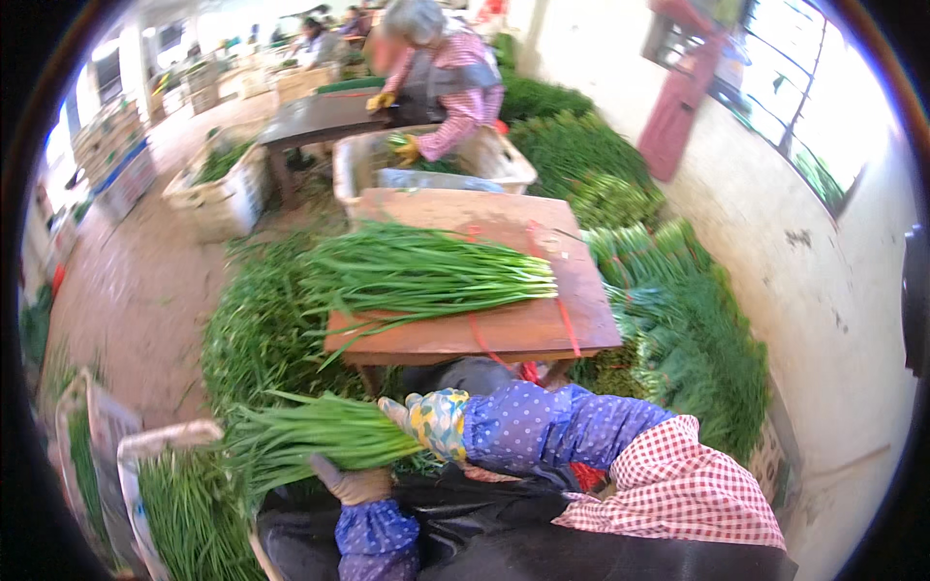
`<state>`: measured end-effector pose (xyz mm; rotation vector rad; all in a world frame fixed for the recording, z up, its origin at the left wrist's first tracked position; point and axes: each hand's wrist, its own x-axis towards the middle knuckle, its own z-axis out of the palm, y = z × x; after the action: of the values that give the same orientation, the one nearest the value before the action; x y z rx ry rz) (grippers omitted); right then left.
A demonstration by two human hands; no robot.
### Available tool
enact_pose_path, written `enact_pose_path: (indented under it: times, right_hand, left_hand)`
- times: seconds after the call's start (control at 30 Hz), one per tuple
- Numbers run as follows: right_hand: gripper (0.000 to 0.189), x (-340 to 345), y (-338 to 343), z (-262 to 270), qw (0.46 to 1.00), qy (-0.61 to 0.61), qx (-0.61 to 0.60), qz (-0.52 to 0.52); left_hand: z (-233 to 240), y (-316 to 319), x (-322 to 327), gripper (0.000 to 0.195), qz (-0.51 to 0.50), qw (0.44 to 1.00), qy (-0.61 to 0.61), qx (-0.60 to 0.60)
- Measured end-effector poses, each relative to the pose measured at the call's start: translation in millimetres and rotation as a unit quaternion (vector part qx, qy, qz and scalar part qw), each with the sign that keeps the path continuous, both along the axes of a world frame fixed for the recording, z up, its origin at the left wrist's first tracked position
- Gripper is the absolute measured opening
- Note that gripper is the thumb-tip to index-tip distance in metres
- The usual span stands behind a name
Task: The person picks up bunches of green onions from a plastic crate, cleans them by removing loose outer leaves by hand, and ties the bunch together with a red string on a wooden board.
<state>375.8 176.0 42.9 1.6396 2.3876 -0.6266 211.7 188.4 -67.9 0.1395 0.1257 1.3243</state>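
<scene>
A loose bundle of garlic chives [338, 432] lies across my lap, its leaves pointing left. My right hand [429, 421], in a glove with a patterned cuff, grips the bundle near its right end, hiding the stem ends. Lower down, my gloved left hand [356, 481] holds the near side of the bundle, thumb raised over the leaves. In front of me a larger pile of chives [436, 272] rests on a low wooden table [465, 341], pale stem ends to the right. Red ties [567, 327] run over the tabletop and hang off its near edge.
At lower left stands a white crate [131, 465] of chives. Loose greens [254, 341] heap on the floor left of the table. Tied bundles [683, 341] are stacked along the right wall. Beyond the table a person [465, 87] in yellow gloves works over a white tub [512, 163].
</scene>
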Motion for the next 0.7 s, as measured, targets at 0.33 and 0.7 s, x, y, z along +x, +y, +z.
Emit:
enact_pose_path:
  times: [0.33,0.7]
  right_hand:
    - [0.061,196,48,6,0.986,0.002,0.139,-0.09]
    - [0.073,298,111,-17,0.978,-0.107,0.054,-0.17]
  left_hand:
    - [47,117,115,0.072,0.049,0.993,0.101,0.03]
    - [128,307,32,0.059,0.185,0.873,0.451,-0.031]
